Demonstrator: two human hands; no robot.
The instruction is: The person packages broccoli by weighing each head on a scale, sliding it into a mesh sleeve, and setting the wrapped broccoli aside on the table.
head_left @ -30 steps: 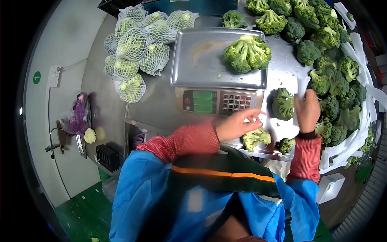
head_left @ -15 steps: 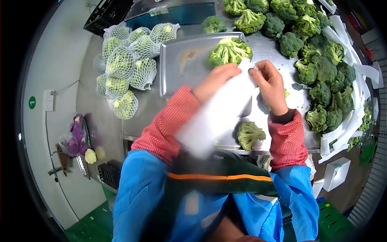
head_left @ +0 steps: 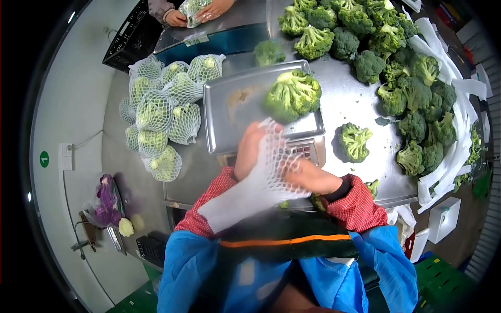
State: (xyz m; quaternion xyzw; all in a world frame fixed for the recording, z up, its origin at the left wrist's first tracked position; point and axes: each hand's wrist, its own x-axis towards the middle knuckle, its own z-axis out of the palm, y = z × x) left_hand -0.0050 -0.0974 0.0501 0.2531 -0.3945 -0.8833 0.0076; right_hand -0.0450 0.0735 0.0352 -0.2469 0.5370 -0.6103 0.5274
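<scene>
A white foam net sleeve (head_left: 245,195) is stretched between my two hands in front of my body. My left hand (head_left: 247,151) is closed on its upper left side, with some fingers hidden behind the net. My right hand (head_left: 315,178) has its fingers in the mesh at the right end, partly covered by it. Just beyond the hands, a broccoli head (head_left: 293,96) lies stem-side toward me on a metal tray (head_left: 219,125) that rests on a scale (head_left: 313,151). Another broccoli head (head_left: 356,142) sits on the table to the right.
Netted vegetables (head_left: 155,110) are piled at the left. A large heap of broccoli (head_left: 415,91) fills the right side, bordered by white foam sleeves (head_left: 459,112). A co-worker's hands (head_left: 201,11) hold a wrapped item at the top. A purple-wrapped vegetable (head_left: 104,193) lies far left.
My hands have come down toward my body, away from the broccoli on the tray. The sleeve's end has gone from flat to spread mesh. A co-worker's hands have appeared at the top.
</scene>
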